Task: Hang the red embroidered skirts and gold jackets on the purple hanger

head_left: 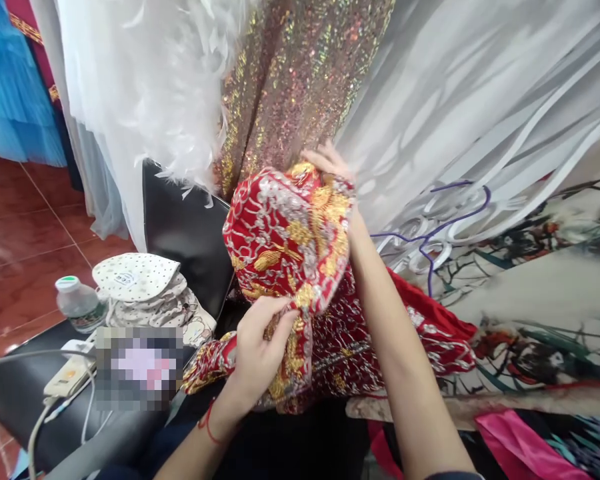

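A red garment (pixel 270 233) with gold and silver embroidery is bunched up in front of me, its lower part spread out to the right. My left hand (pixel 260 353) pinches its gold-trimmed edge between thumb and fingers, low in the middle of the view. Farther up, my right hand (pixel 330 167) is at the top of the raised part, partly covered by the cloth and slightly blurred. Its fingers lie over the embroidered edge, and how firmly they grip is hard to see. A purple hanger (pixel 425 237) lies right of my right forearm.
On the black chair (pixel 180 220) at left are a plastic bottle (pixel 80 307), a dotted fabric item (pixel 140 277), a power strip (pixel 70 370) with cables and a pixelated object. White feathered (pixel 150 87) and sequinned (pixel 300 80) garments hang behind. Pink fabric (pixel 520 440) lies lower right.
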{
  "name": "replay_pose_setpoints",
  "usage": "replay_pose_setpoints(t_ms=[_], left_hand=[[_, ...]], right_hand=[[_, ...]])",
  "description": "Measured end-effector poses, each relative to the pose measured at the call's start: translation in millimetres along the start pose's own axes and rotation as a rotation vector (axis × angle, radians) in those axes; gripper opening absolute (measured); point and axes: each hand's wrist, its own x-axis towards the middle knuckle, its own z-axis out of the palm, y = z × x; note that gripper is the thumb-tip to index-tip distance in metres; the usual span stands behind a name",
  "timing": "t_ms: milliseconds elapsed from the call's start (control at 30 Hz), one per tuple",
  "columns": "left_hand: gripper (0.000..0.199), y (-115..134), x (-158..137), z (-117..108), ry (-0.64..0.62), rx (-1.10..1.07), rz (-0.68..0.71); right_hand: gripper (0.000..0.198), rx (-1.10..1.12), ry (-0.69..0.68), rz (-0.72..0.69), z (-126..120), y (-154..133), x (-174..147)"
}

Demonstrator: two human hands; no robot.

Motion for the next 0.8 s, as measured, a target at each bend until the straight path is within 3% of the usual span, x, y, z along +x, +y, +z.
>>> replay_pose_setpoints(t_ms=[133, 200, 367, 500, 533, 700, 800], left_hand=[[0.014, -19.1, -0.9, 10.7, 0.001, 0.027, -0.21], [0.018, -25.3, -4.0, 12.2, -0.009, 0.017, -0.272], [0.021, -29.0, -10.8, 9.4, 0.003, 0.008, -0.321], [0.023, -32.9, -2.4, 6.5, 0.059, 0.031, -0.329], [0.024, -35.0, 0.4, 6.6, 0.06, 0.031, -0.329], [0.025, -47.7, 3.2, 13.4, 0.082, 0.034, -0.344], [0.026, -52.3, -2.5, 16.2, 0.099, 0.042, -0.359]], right_hand=[[0.036, -0.092, -0.22, 0.283, 15.7, 17.4, -14.7], [0.033, -0.094, -0.256, 0.313, 26.3, 23.1, -24.4], [0.041, -0.045, -0.127, 0.333, 38.6, 26.1, -40.4], [0.049, 0.041, 0.208, 0.372, 28.5, 27.4, -46.9], [0.05, 0.024, 0.228, 0.393, 25.3, 28.5, -47.9], [0.042, -0.069, -0.173, 0.386, 21.0, 31.2, -52.8], [0.043, -0.065, -0.223, 0.355, 24.9, 26.7, -56.7]])
